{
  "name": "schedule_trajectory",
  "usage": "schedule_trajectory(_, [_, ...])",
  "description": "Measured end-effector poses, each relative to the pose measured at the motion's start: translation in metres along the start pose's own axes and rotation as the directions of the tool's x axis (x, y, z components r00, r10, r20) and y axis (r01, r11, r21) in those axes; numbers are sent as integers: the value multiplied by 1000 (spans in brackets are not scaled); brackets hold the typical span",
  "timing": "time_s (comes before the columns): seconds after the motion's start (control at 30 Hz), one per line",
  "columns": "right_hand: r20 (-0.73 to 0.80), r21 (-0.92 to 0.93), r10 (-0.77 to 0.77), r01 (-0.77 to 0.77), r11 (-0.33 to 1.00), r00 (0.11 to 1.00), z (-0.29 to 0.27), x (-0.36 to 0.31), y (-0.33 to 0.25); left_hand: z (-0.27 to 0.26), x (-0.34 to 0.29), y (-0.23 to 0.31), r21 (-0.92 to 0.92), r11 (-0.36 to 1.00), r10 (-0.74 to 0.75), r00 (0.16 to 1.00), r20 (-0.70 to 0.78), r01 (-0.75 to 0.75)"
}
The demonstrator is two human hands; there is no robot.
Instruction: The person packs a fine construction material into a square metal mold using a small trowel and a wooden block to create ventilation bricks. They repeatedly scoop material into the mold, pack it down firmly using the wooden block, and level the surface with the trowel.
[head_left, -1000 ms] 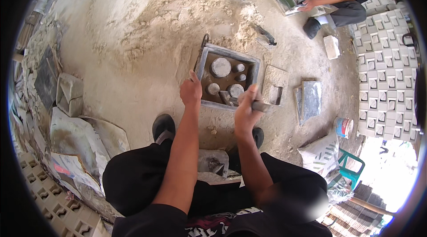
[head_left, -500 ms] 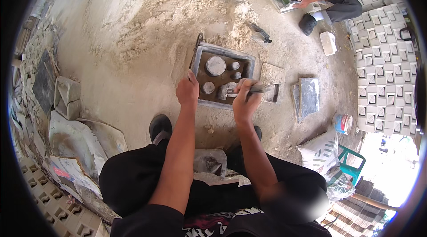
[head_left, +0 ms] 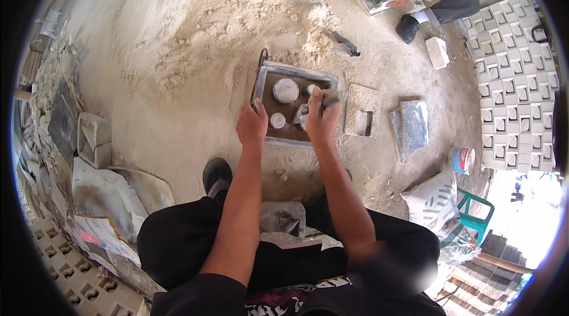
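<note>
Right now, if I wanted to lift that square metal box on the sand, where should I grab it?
Probably by the two side rims of the square metal mould, one hand each side. Its walls stand above the sand, the left hand already rests on its left rim, and round pieces fill the inside.

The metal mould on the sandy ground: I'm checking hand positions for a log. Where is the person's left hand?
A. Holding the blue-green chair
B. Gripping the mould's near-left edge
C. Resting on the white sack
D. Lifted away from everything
B: the left hand rests on the near-left rim of the mould, while the right hand holds a small tool over its inside.
</note>
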State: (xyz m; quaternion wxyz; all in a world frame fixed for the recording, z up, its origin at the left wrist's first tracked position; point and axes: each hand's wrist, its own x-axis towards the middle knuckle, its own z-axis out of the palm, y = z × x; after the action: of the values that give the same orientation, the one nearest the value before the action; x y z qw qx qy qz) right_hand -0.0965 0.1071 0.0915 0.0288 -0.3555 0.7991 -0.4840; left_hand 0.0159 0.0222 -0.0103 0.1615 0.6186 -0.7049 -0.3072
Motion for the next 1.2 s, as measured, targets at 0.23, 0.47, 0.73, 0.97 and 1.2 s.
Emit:
schedule_trajectory(0.23, [-142, 356, 132, -74, 932, 981, 4, 18, 10, -2, 4, 1, -16, 999, -44, 999, 31, 45])
schedule_trajectory(0.47, [-136, 357, 162, -105, 928, 977, 2, 48, -3, -2, 2, 4, 30, 999, -35, 997, 62, 33])
schedule_trajectory(0.73, [-191, 365, 221, -140, 921, 956, 3, 55, -15, 1, 4, -4, 39, 999, 13, 1000, 17, -14])
schedule_trajectory(0.97, [-144, 338, 172, -115, 934, 975, 4, 66, -17, -6, 4, -1, 40, 999, -14, 998, 62, 12])
schedule_trajectory(1.2, [-128, 300, 217, -170, 939, 968, 3, 83, -16, -3, 1, 2, 7, 1000, -22, 998, 59, 21])
